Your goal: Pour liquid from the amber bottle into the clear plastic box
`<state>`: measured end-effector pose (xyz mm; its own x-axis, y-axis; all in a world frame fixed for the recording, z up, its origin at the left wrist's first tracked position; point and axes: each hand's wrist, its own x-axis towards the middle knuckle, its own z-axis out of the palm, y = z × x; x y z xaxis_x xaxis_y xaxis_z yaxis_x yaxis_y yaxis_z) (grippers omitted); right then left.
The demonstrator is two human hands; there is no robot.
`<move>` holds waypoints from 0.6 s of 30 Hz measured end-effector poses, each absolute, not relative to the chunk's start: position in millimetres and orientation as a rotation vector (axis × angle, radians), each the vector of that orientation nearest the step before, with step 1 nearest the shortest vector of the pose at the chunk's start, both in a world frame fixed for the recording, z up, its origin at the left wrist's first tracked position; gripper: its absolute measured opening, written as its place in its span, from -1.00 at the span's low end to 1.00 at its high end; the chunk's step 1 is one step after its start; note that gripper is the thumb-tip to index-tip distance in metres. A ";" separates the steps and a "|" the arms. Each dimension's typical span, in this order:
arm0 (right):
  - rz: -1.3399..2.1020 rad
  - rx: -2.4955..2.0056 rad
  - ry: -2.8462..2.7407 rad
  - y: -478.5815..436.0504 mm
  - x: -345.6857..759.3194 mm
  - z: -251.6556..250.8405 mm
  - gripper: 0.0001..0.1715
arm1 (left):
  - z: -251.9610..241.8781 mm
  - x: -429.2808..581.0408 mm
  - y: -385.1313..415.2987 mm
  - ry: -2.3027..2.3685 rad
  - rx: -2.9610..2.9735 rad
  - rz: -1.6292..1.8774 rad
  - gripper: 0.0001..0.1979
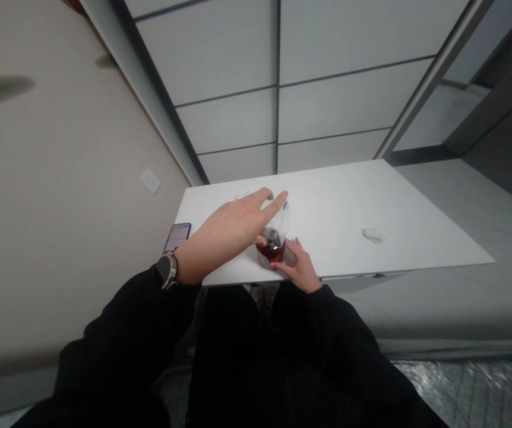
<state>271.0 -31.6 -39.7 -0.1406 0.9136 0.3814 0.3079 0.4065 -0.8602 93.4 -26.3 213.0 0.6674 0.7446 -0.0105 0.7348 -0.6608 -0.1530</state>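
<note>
Near the front edge of the white table stands a clear bottle point(270, 252) with dark red contents. My right hand point(301, 268) grips its right side, thumb in front and fingers behind. Over the bottle reaches my left hand point(249, 215), its index and middle fingers stretched out and apart, its thumb close to the bottle's upper left side. Whether that thumb touches the bottle I cannot tell. A sheer plastic piece point(284, 219) rises behind the bottle's top, beside my left fingertips; its lower part is partly hidden.
On the white table point(327, 208) a phone point(177, 236) lies at the left edge. A crumpled whitish scrap point(373, 235) lies to the right. Another pale, clear item point(242, 194) shows partly behind my left hand. Panelled doors point(238, 128) stand behind the table, a wall at left.
</note>
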 end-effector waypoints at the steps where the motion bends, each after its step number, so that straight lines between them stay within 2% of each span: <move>1: 0.762 -1.083 -1.672 -31.6 271.1 -40.3 -0.08 | 213.3 94.2 -26.6 -1.224 -2.739 0.119 -0.31; 11: 0.742 -1.074 -1.673 -30.0 271.6 -46.2 -0.10 | 220.1 104.3 -29.6 -1.272 -2.704 0.231 -0.28; 18: 0.730 -1.082 -1.661 -30.9 271.4 -46.7 -0.12 | 215.0 98.3 -25.1 -1.238 -2.737 0.144 -0.27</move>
